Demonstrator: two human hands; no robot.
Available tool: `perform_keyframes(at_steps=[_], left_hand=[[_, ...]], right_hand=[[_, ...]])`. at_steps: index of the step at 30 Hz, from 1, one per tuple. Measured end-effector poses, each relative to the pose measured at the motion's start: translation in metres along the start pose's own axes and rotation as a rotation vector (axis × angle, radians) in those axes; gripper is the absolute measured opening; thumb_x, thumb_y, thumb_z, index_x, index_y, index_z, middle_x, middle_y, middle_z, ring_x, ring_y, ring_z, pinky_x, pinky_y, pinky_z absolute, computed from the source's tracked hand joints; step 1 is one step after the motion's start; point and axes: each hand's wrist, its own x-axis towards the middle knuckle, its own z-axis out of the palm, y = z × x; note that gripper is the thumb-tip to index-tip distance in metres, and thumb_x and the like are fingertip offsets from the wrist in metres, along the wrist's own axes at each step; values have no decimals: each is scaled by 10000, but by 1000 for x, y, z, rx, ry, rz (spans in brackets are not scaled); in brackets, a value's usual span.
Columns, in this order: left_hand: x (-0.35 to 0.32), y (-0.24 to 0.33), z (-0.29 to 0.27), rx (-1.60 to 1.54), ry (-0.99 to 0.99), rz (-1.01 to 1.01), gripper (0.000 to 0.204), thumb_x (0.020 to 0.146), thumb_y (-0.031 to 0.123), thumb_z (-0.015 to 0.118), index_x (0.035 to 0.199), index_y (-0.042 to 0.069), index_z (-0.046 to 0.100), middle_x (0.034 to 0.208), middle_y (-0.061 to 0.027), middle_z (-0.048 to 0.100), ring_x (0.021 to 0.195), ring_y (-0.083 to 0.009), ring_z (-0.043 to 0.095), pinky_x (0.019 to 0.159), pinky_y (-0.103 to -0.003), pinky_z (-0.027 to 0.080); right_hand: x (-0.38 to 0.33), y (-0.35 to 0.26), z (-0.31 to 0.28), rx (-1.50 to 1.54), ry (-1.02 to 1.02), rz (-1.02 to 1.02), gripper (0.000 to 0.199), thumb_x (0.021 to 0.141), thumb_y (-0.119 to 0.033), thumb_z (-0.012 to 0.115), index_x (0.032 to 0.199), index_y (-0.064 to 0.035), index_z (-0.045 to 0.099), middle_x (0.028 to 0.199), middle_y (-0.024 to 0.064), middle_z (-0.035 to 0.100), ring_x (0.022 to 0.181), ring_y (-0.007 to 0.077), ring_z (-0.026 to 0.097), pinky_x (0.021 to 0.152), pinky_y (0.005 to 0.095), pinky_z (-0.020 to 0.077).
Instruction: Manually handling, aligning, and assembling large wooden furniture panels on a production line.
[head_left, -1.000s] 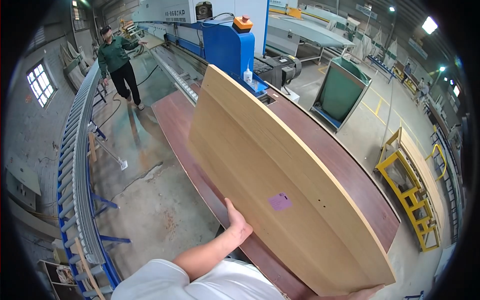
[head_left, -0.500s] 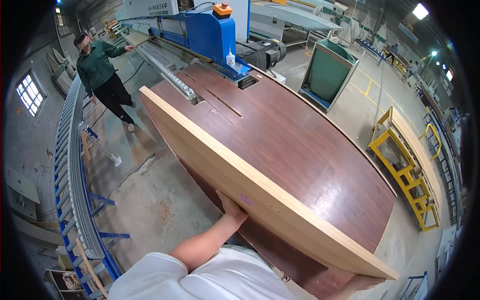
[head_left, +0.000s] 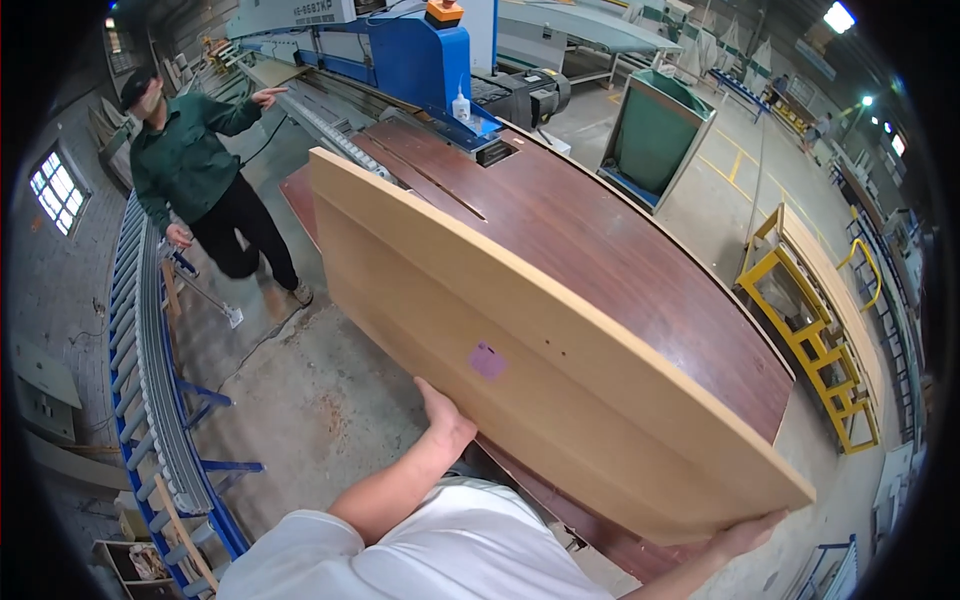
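Left hand (head_left: 446,416) and right hand (head_left: 745,536) hold one wooden panel (head_left: 560,410); ahead of them stands one green bin (head_left: 655,145), contents unclear.

The wooden panel (head_left: 560,415) looks smooth and matt, its label (head_left: 488,361) papery, the brown tabletop (head_left: 625,260) glossy.

Counts by kind: board (head_left: 540,400), one, centre; label (head_left: 488,361), one, 6 o'clock; holes (head_left: 548,343), two, 4 o'clock; wearer's hands, two: left hand (head_left: 445,415), 7 o'clock; right hand (head_left: 750,533), 4 o'clock; bottle (head_left: 461,108), one, 12 o'clock; green bin (head_left: 655,142), one, 2 o'clock.
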Motion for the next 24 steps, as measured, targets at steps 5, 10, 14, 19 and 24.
perform_keyframes(at_steps=[5,10,14,19,24], left_hand=[[-10,13,-13,38,101,-12,836,922,748,156,1476,149,336,1519,-72,350,1360,-301,359,1117,-457,305],[-29,21,-3,82,156,-20,831,932,728,102,1511,158,276,1561,-68,279,1407,-295,292,1143,-448,257],[-31,23,-10,99,178,9,834,931,728,99,1512,156,272,1564,-71,273,1409,-297,288,1142,-455,255],[-28,27,-25,64,206,2,807,941,718,150,1504,157,291,1553,-71,298,1398,-293,307,1139,-452,258],[-31,30,-22,97,217,-3,802,946,712,149,1509,156,280,1557,-78,288,1403,-293,297,1139,-459,254]], right_hand=[[-9,-1,15,-162,-113,-45,664,1014,-500,411,1284,96,522,1250,173,585,1124,260,548,966,362,425],[-2,8,19,-172,-192,-52,650,1013,-502,420,1246,90,554,1207,157,610,1075,229,560,955,341,420],[-1,13,23,-172,-279,-36,652,1009,-506,430,1248,88,554,1201,146,615,1070,220,560,956,334,414],[-10,14,31,-91,-292,8,646,1008,-500,441,1249,89,554,1216,141,609,1092,213,551,964,331,410],[-11,18,26,-116,-283,41,609,1016,-461,450,1257,89,550,1233,141,602,1108,209,545,975,331,407]])
